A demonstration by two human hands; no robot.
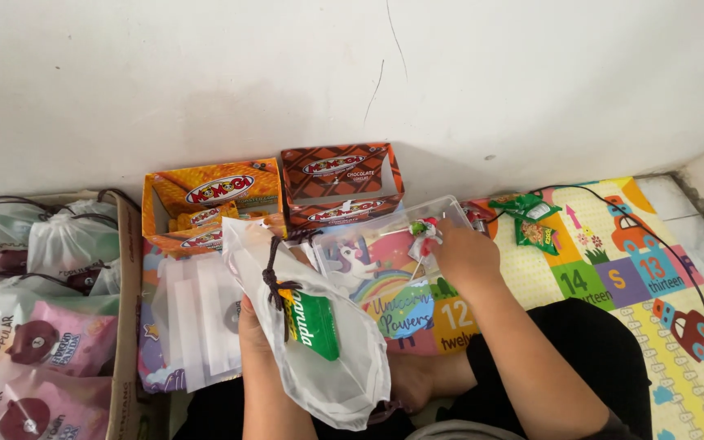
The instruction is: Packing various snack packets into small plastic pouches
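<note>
Already the left hand (256,330) grips a white drawstring bag (319,358) holding a green packet (315,324); the right hand (462,248) pinches a small sweet (424,230) over the clear box (385,244) (finished bags (34,293) fill the carton at left), more sachets (197,314) wait.

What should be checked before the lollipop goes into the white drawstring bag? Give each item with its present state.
1. Right hand grips the lollipop: ok.
2. Left hand holds the white drawstring bag: ok.
3. Bag mouth faces the right hand: cannot tell.
4. Drawstring loose, not pulled tight: ok.
5. Green packet already inside the bag: ok.
6. Lollipop lifted free of the clear plastic container: not ok, it sits over the container.
</note>
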